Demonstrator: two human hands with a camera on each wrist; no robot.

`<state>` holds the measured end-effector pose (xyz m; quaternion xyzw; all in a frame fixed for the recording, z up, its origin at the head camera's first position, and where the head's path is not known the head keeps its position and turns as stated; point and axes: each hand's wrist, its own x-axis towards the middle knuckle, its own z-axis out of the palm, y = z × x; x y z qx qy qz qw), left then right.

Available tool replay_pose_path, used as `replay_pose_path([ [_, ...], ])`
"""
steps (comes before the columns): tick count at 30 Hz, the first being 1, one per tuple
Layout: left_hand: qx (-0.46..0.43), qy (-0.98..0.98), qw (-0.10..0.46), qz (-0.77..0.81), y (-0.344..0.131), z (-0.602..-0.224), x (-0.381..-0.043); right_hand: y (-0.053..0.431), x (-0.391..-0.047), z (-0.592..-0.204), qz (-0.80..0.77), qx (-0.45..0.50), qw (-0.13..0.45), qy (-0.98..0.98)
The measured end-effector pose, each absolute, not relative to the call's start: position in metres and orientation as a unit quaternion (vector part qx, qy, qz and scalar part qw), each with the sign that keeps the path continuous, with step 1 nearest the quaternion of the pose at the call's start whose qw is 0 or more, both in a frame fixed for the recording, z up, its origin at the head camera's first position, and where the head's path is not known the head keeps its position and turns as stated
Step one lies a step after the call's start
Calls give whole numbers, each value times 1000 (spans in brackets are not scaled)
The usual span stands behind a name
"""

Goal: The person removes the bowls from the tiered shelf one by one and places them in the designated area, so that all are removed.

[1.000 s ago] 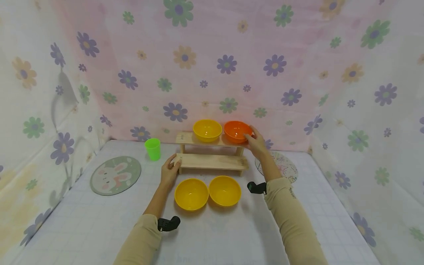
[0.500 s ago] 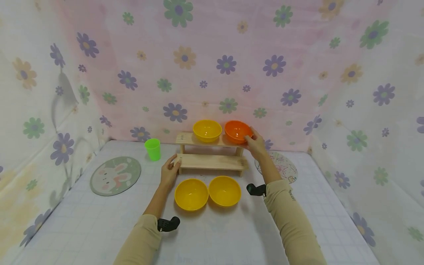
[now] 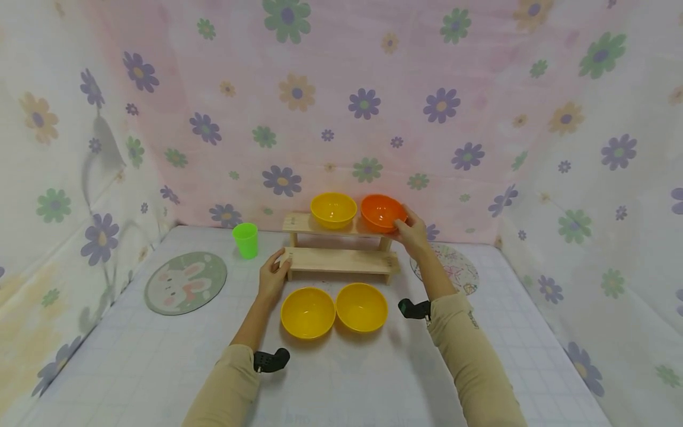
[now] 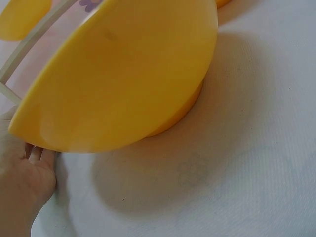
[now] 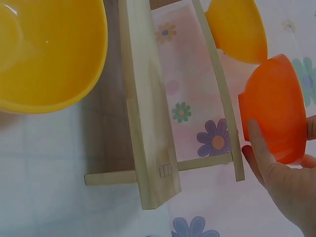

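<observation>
My right hand [image 3: 413, 233] holds the orange bowl [image 3: 381, 212] by its right side, thumb against the outer wall in the right wrist view. This bowl is at the right end of the upper board of a two-step wooden shelf [image 3: 341, 261]; whether its base touches the board I cannot tell. Beside it on the same board sits a yellow bowl [image 3: 333, 209]. At the lower board's left end, my left hand [image 3: 272, 277] grips the wood; its fingers are partly hidden. Two more yellow bowls, a left one [image 3: 308, 313] and a right one [image 3: 361, 307], stand side by side before the shelf.
A green cup [image 3: 246, 241] stands left of the shelf. Farther left lies a round rabbit-patterned mat [image 3: 185, 283]. Another round mat [image 3: 453, 268] lies to the right, partly behind my right forearm. Flowered cloth walls [image 3: 331, 154] enclose the back and sides of the white-covered table [image 3: 341, 385].
</observation>
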<state>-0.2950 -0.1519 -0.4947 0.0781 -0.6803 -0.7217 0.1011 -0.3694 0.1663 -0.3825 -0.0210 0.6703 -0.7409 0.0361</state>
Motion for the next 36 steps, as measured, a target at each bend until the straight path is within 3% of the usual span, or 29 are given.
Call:
replay_pose_path([
  [10,73,-688,104,-715,-147,-472,-279,173,-354,-385,-731,-62,27,679],
  [21,84,-682,105,-719,-152,-500,-298,191,-324,-394,-695,-102,29,711],
  [36,68,-698,111,-704,-153,-500,-296,215,-288,-412,-687,-113,42,716],
])
